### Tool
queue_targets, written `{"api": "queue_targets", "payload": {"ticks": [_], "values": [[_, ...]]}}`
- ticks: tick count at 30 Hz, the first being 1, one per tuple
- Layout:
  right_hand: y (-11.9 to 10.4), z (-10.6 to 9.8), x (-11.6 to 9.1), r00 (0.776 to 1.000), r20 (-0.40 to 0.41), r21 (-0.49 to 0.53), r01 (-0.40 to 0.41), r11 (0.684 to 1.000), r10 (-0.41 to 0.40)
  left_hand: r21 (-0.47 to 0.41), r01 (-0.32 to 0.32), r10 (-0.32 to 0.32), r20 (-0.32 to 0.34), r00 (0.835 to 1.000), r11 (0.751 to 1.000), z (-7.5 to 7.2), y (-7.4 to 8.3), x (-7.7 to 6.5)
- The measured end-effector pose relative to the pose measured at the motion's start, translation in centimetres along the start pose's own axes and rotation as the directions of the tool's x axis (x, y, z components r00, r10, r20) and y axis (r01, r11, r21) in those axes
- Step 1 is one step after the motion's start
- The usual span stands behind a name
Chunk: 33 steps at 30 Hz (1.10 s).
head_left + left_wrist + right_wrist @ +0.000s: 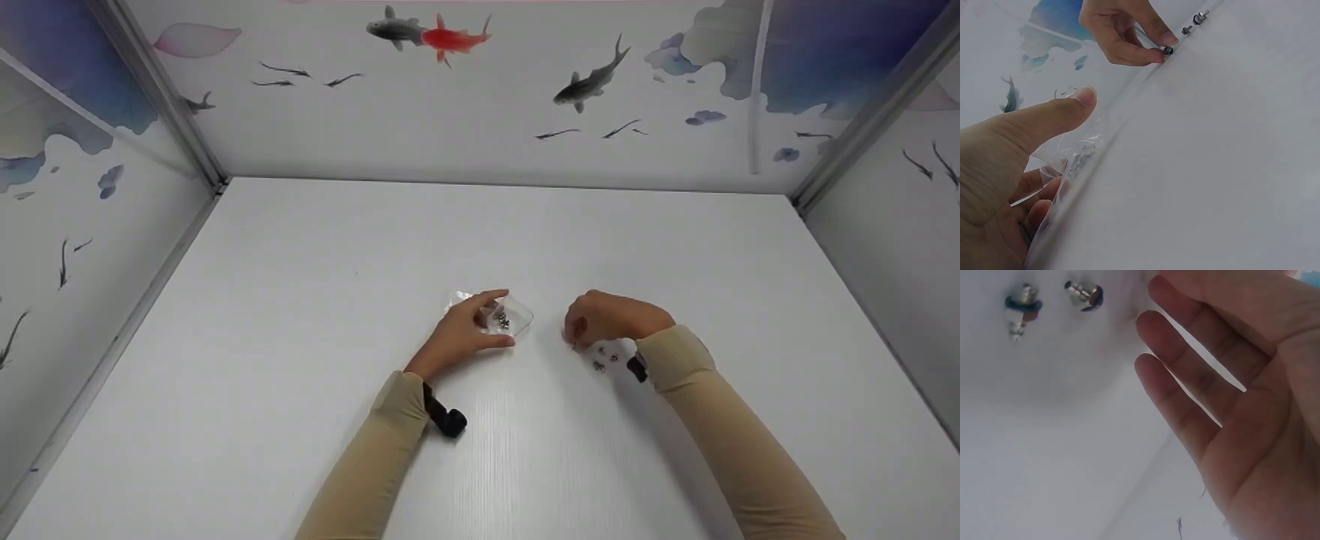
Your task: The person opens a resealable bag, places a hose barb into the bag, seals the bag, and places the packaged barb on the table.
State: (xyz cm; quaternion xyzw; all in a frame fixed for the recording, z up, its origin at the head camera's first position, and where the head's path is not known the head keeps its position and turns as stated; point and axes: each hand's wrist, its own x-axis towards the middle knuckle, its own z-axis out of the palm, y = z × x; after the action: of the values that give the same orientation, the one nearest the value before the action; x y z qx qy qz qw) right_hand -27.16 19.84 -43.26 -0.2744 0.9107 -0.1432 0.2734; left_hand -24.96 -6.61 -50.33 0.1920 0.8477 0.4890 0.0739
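Note:
In the head view my left hand [457,330] curves around the left end of a clear plastic container [523,309], thumb on the near side and fingers on the far side. Small metal screws [503,321] lie in it. The left wrist view shows curled fingers behind the transparent plastic [1081,147]. To the right, my right hand [611,313] is low over the table, its thumb and a finger pinching a small screw [1168,50]. Several loose screws [598,366] with dark washers lie beneath that wrist; two blurred screws [1023,309] appear in the right wrist view.
A crinkled piece of clear plastic [456,298] shows behind the left hand. The white table [337,247] is bounded by a back wall [480,135] and side panels printed with fish. Metal posts [161,90] stand at the back corners.

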Motion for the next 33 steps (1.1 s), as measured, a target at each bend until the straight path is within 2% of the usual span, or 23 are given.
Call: {"api": "queue_targets", "payload": {"ticks": [21, 33], "values": [[-0.1, 0.14, 0.24, 0.999, -0.035, -0.01, 0.014, 1.0, -0.014, -0.006, -0.014, 0.014, -0.003, 1.0, 1.0, 0.06, -0.14, 0.21], [-0.62, -0.32, 0.49, 0.994, -0.085, -0.014, 0.07, 0.997, -0.071, -0.02, -0.016, 0.016, -0.006, 1.0, 1.0, 0.01, 0.04, 0.09]]}}
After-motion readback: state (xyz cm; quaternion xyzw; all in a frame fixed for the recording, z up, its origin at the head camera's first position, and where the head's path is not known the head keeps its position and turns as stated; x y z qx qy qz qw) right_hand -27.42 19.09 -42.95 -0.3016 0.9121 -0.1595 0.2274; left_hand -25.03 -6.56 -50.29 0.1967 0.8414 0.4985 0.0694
